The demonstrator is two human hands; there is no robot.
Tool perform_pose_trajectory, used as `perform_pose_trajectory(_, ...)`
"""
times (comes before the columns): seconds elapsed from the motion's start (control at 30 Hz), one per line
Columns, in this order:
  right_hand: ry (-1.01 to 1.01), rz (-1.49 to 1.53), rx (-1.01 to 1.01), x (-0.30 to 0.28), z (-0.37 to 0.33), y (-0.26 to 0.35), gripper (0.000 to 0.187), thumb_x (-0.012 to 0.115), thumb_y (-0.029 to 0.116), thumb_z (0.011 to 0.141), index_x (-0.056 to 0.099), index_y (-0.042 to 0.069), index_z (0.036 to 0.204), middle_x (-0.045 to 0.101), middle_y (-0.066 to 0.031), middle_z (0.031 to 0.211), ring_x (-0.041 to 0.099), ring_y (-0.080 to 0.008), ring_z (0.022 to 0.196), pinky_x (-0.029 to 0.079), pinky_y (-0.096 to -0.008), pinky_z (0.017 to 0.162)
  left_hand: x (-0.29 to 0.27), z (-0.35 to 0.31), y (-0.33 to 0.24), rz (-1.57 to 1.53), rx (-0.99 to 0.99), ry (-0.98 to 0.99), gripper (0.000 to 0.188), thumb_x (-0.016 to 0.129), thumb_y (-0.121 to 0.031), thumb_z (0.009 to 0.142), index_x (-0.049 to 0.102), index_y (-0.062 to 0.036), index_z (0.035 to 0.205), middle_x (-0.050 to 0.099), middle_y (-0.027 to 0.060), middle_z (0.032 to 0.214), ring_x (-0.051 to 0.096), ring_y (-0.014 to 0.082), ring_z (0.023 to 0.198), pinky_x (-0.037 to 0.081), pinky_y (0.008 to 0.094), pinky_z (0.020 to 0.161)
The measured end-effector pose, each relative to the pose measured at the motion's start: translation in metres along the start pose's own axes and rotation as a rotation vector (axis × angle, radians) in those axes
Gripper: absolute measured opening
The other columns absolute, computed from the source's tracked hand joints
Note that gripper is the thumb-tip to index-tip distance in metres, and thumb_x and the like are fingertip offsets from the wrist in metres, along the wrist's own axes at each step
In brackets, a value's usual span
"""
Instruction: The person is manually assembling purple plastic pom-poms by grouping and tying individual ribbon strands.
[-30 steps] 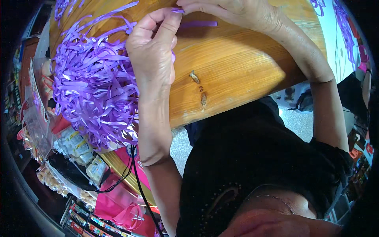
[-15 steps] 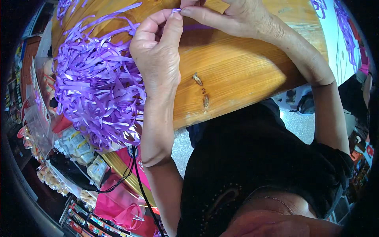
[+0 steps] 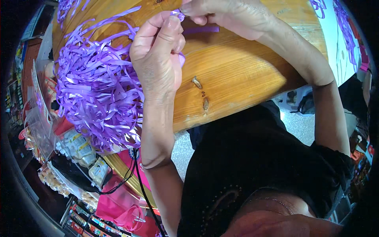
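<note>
My left hand (image 3: 160, 45) pinches a small folded piece of purple ribbon (image 3: 178, 15) between thumb and forefinger, above the far part of the wooden table (image 3: 233, 71). A loop of the same purple shows beside the heel of that hand. My right hand (image 3: 225, 15) is at the folded piece, its fingertips pressed together close to it; whether they grip ribbon I cannot make out. A flat purple strip (image 3: 201, 29) lies on the wood beneath the right hand. Left of my left forearm rises a big tangled heap of purple ribbons (image 3: 96, 91).
More purple ribbons (image 3: 345, 33) rest on a white surface (image 3: 335, 51) at the far right. Below the heap are clear plastic packages (image 3: 77, 144), a black cord (image 3: 138, 173) and a pink bag (image 3: 118, 207). The table's rounded near edge faces my body.
My right hand has turned and shifted slightly, its thumb no longer stretched along the ribbon. The purple piece at the left fingertips shows more, and a ribbon loop now appears by the left palm.
</note>
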State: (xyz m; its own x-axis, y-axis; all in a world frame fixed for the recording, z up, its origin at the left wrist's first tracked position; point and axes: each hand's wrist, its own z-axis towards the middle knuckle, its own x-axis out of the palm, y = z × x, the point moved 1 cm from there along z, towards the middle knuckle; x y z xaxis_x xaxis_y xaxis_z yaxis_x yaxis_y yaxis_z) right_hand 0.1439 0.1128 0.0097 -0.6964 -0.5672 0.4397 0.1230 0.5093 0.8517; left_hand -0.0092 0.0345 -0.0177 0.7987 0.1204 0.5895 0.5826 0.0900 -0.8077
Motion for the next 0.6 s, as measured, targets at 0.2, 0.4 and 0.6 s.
perform_pose_trajectory(0.2,-0.036,-0.429,-0.545,0.005,-0.007,-0.003,0.011,0.064,0.01,0.088,0.065,0.001,0.094,0.065,-0.0033,0.082,0.059,-0.0092,0.072,0.048,-0.0233,0.066,-0.003,0.002,0.004,-0.081,-0.041,0.0,0.014,0.065,-0.009,0.087,0.063,0.0009,0.097,0.058,0.0018,0.076,0.041,0.0052,0.057,0.032,0.0206,0.05)
perform_pose_trajectory(0.4,-0.129,-1.033,-1.071,0.005,-0.005,0.005,0.011,0.069,0.009,0.082,0.066,0.004,0.092,0.066,-0.0068,0.084,0.061,-0.0177,0.075,0.048,-0.0289,0.07,-0.002,-0.001,0.0,-0.092,-0.065,-0.001,0.012,0.065,-0.009,0.087,0.062,-0.0002,0.095,0.057,0.0018,0.075,0.04,0.0051,0.058,0.032,0.0205,0.051)
perform_pose_trajectory(0.6,-0.047,-1.302,-1.448,-0.003,0.004,0.004,0.013,0.073,0.009,0.077,0.066,0.005,0.088,0.063,-0.0046,0.082,0.058,-0.0187,0.074,0.045,-0.0303,0.066,-0.003,-0.001,0.001,-0.079,-0.074,-0.027,0.012,0.066,-0.009,0.087,0.063,-0.0005,0.095,0.057,0.0012,0.074,0.041,0.0051,0.057,0.032,0.0201,0.05)
